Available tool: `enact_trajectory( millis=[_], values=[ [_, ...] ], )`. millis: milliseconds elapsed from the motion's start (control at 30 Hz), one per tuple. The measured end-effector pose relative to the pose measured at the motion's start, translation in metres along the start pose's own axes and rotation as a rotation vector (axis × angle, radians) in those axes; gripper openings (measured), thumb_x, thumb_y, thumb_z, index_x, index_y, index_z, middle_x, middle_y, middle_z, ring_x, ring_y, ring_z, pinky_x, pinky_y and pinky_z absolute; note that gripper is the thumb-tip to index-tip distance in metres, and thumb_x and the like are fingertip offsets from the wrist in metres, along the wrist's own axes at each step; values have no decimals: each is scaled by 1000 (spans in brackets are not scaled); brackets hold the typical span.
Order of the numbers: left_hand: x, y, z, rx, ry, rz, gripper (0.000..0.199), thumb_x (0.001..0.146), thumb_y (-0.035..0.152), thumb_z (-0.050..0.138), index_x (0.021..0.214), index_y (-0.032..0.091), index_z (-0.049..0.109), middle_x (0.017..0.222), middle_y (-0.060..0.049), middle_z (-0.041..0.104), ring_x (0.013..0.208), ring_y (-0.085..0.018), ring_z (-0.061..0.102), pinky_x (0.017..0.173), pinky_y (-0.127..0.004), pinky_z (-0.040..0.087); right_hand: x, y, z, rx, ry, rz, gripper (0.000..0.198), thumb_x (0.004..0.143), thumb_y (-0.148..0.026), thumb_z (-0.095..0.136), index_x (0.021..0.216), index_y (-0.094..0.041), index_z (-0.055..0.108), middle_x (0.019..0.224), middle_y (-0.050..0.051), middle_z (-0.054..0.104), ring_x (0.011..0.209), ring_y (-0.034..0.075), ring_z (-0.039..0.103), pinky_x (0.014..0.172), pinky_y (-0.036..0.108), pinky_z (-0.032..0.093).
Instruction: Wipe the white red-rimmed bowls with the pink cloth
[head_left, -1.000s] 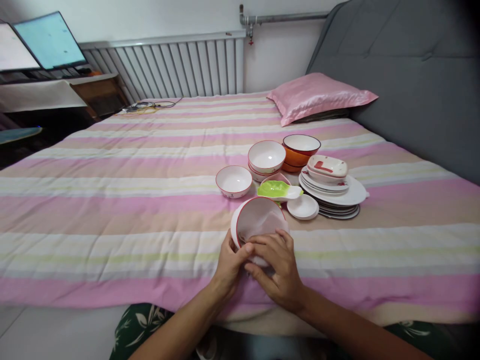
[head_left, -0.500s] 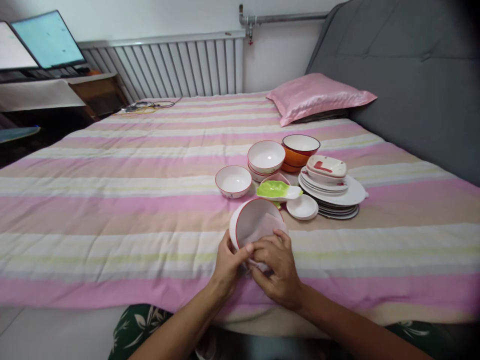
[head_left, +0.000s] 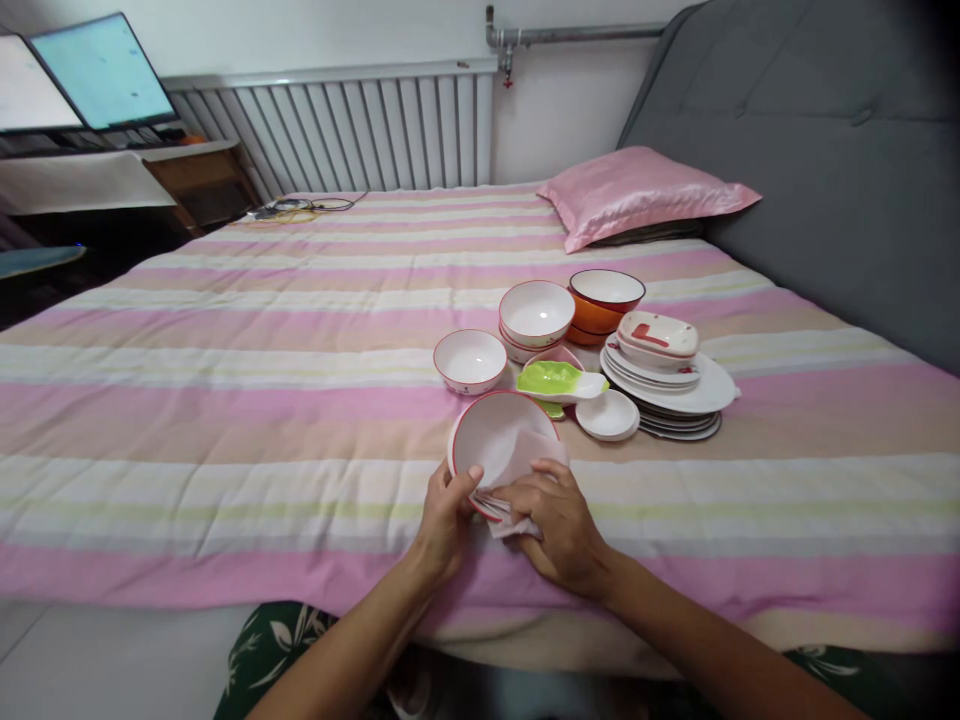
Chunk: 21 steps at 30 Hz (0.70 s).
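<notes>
A white bowl (head_left: 484, 440) with a red rim is tilted toward me above the near part of the bed. My left hand (head_left: 448, 510) grips its left side, the thumb lying over the rim. In my right hand (head_left: 559, 520) is a thin pale pink cloth (head_left: 529, 455), pressed against the inside and near rim of the bowl. Just beyond are another red-rimmed bowl (head_left: 470, 362), a green leaf-shaped dish (head_left: 551, 380) and small white saucers (head_left: 607, 415). The right fingertips are partly covered by the cloth.
Farther back stand stacked red-rimmed bowls (head_left: 537, 312) and orange bowls (head_left: 596, 318). A stack of plates (head_left: 712, 385) with rectangular dishes (head_left: 660, 335) on top is at the right. A pink pillow (head_left: 649, 195) lies on the striped bedspread (head_left: 225, 430), near the grey headboard (head_left: 817, 170).
The bowl has shifted slightly left and tipped so more of its inside faces me. My right hand has moved the cloth over the near rim, where folds now hang out.
</notes>
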<state>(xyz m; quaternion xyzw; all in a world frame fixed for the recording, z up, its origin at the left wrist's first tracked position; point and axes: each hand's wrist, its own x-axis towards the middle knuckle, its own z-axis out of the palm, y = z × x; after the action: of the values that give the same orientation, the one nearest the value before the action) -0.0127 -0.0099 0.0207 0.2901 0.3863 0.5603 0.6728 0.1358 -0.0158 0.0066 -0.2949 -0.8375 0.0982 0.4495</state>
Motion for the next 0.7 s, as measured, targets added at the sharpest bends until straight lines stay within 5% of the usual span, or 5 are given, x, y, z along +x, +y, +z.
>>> enact_trajectory(
  millis=[267, 467, 600, 700],
  values=[
    [6, 21, -6, 218, -44, 99, 49, 62, 35, 73, 103, 10, 62, 92, -9, 67, 84, -23, 59, 72, -30, 45, 6, 26, -7, -146, -94, -184, 18, 91, -11, 40, 100, -17, 55, 92, 3, 71, 85, 13, 62, 94, 34, 33],
    [8, 30, -13, 279, -102, 32, 51, 65, 36, 72, 107, 11, 60, 95, -11, 67, 86, -25, 60, 71, -31, 45, 6, 35, -11, -294, -115, -260, 22, 94, -12, 41, 107, -17, 58, 97, 3, 72, 94, 14, 61, 97, 35, 32],
    [1, 16, -6, 179, -90, 91, 60, 60, 36, 75, 113, 13, 56, 101, -11, 66, 94, -27, 59, 79, -33, 45, 6, 24, -4, -241, -28, -321, 21, 90, -9, 48, 108, -12, 58, 99, 8, 71, 89, 16, 62, 79, 32, 42],
    [-8, 0, 3, 126, -102, 156, 72, 55, 33, 79, 120, 17, 51, 108, -11, 64, 99, -28, 58, 85, -36, 45, 6, 7, 2, -148, 42, -205, 24, 89, -9, 43, 108, -10, 57, 93, 11, 71, 77, 17, 62, 64, 32, 43]
  ],
)
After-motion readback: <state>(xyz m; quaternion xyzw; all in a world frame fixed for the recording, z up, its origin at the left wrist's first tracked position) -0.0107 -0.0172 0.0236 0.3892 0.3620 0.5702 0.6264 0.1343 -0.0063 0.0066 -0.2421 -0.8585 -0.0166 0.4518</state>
